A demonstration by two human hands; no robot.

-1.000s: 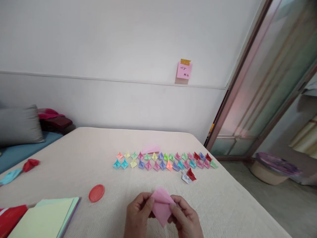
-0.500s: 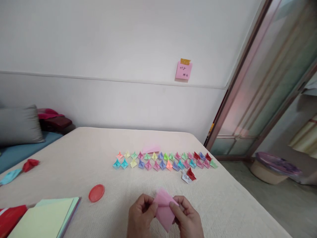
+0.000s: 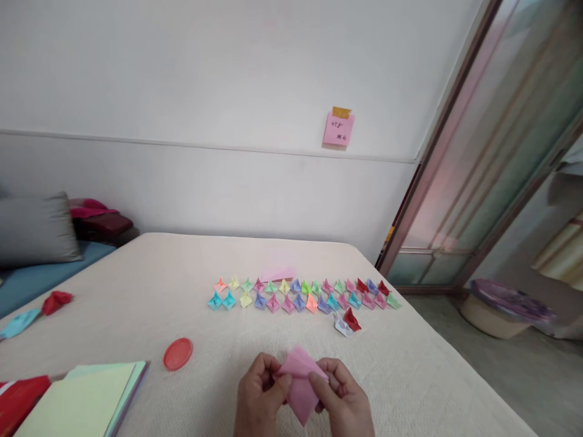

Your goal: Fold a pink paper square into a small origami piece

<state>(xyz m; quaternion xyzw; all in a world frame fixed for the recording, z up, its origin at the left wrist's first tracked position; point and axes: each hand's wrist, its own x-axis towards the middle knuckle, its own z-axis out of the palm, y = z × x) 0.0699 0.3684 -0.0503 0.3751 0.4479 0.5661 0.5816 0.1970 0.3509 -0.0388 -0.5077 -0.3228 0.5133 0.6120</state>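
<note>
A folded pink paper [image 3: 301,394] is held up between both hands at the bottom centre, one point toward the wall and one toward me. My left hand [image 3: 263,393] pinches its left corner between thumb and fingers. On the right side, my right hand [image 3: 342,394] grips the paper with the thumb on top and the fingers curled behind. Beyond the hands, small folded paper pieces [image 3: 287,304] in many colours stand in two long rows. A white piece [image 3: 342,325] and a dark red piece [image 3: 352,320] sit together in front of the rows.
A red round lid [image 3: 178,354] lies left of my hands, near a stack of coloured paper [image 3: 79,400] and a red packet [image 3: 20,403]. Red [image 3: 56,302] and light blue [image 3: 19,324] pieces lie far left. A pink sheet [image 3: 279,274] lies behind the rows.
The pink paper has turned slightly and looks wider, its left corner now spreading over my left fingertips. Both hands have shifted only a little.
</note>
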